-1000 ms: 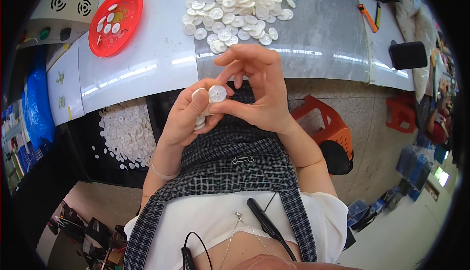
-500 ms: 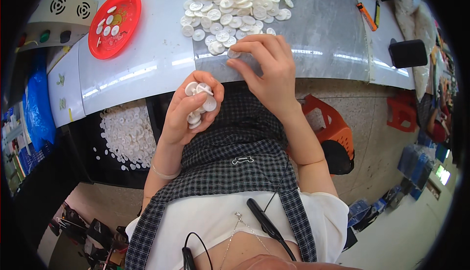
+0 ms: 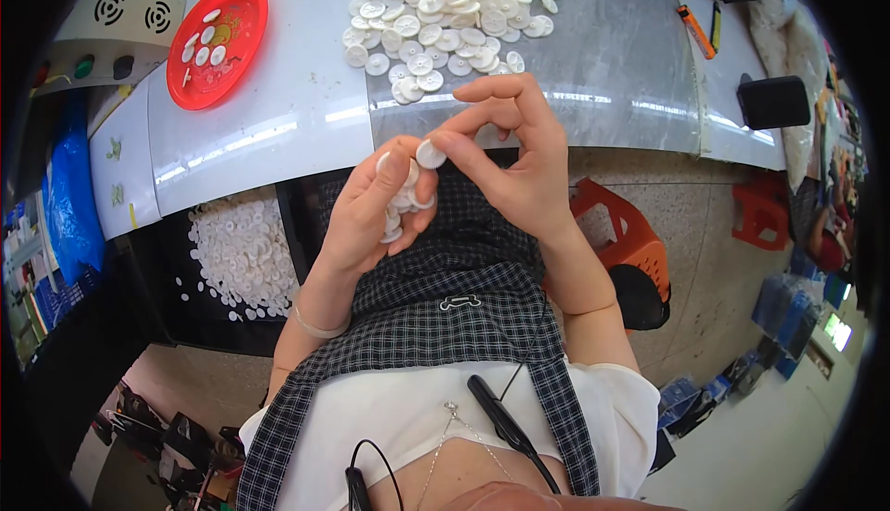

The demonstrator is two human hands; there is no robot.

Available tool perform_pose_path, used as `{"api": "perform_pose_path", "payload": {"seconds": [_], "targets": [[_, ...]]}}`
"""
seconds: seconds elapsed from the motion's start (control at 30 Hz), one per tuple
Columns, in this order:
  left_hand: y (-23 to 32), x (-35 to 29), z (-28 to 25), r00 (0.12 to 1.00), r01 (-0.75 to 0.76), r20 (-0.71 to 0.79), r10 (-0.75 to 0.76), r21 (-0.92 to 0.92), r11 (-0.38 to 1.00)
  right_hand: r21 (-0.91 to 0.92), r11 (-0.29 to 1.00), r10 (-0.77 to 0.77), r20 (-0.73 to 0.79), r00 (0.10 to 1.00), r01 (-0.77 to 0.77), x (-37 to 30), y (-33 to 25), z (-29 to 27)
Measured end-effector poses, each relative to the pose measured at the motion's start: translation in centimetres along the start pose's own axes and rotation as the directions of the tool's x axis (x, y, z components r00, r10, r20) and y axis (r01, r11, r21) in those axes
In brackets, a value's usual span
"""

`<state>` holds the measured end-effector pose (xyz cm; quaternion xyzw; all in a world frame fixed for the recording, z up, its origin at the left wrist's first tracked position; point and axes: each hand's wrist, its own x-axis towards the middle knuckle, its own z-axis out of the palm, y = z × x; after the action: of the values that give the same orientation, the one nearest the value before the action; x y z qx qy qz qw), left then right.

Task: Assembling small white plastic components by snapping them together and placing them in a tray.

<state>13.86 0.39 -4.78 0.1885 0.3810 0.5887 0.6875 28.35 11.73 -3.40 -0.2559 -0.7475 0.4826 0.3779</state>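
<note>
Several small white plastic discs (image 3: pixel 405 200) are cupped in my left hand (image 3: pixel 363 205), its fingers curled round them over my lap. Between thumb and forefinger, my right hand (image 3: pixel 519 154) pinches one white toothed disc, like a small gear (image 3: pixel 430 154), close beside the left fingertips. The other right fingers are raised and bent. Beyond my hands, a loose heap of the same white discs (image 3: pixel 454 10) covers the grey table top (image 3: pixel 612 57). Parts of the handful are hidden by my left thumb and fingers.
A red plate (image 3: pixel 243 47) with several white pieces stands at the far left. Below the table edge, a black bin (image 3: pixel 185 312) holds many white discs (image 3: pixel 243 256). An orange cutter knife (image 3: pixel 695 31) and a black box-shaped object (image 3: pixel 774 103) lie right. An orange stool (image 3: pixel 630 247) stands at right.
My right hand has drawn back from the heap's near edge with a disc and met my left hand. The left hand has shifted slightly right and turned, still cupping its discs.
</note>
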Motion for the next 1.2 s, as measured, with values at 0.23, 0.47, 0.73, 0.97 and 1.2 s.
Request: {"api": "perform_pose_path", "payload": {"seconds": [0.23,0.47,0.73,0.97,1.2], "targets": [[0.0,-0.1,0.6,0.993,0.089,0.082,-0.084,-0.069,0.994,0.051,0.996,0.074,0.03,0.997,-0.075,-0.1,-0.5,0.2],[-0.2,-0.1,0.2,0.988,0.09,0.141,-0.068,-0.152,0.984,-0.335,0.916,-0.252,-0.05,0.966,0.221,1.5,2.7,1.7],[0.0,-0.4,-0.1,0.992,0.079,0.11,-0.063,-0.148,0.986,-0.439,0.852,-0.313,0.01,0.95,0.286,1.6,3.5,2.6],[1.4,-3.2,-3.7,0.998,0.032,0.046,-0.039,0.14,0.99,-0.399,0.882,-0.299,-0.057,0.953,0.253,1.3,3.2,2.4],[6.7,-12.6,-11.3,0.875,0.239,-0.475,0.093,0.591,0.771,-0.404,0.88,-0.28,-0.016,0.96,0.25,1.6,3.4,2.4]]}}
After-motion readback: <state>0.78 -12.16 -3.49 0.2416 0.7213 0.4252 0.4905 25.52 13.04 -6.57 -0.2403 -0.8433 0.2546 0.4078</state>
